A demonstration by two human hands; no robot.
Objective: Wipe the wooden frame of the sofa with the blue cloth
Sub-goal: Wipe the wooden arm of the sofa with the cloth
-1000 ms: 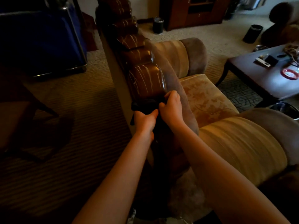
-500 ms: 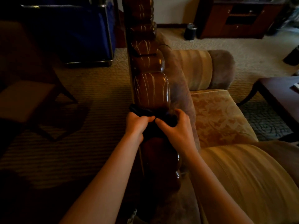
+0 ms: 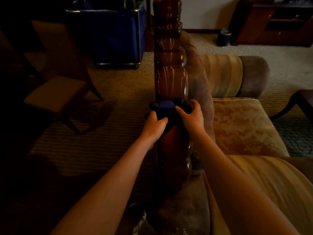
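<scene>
The sofa's carved wooden frame (image 3: 171,82) runs away from me down the middle of the view, dark, glossy and lobed. A dark blue cloth (image 3: 165,108) is draped across its top rail. My left hand (image 3: 155,126) grips the cloth's left side, fingers curled into it. My right hand (image 3: 192,118) grips the right side, thumb and fingers curled over the cloth and the rail. Part of the cloth is hidden under both hands.
The sofa's tan seat cushion (image 3: 240,124) and striped bolster (image 3: 225,75) lie to the right. A wooden chair (image 3: 55,92) stands on the carpet at left, a blue cart (image 3: 110,34) behind it. A dark bin (image 3: 223,37) and a cabinet (image 3: 277,22) stand at the back; a table leg (image 3: 291,106) shows at right.
The view has swung so the frame now runs straight ahead. Both hands with the cloth have slid a little farther along the rail, and the right hand has spread wider over it.
</scene>
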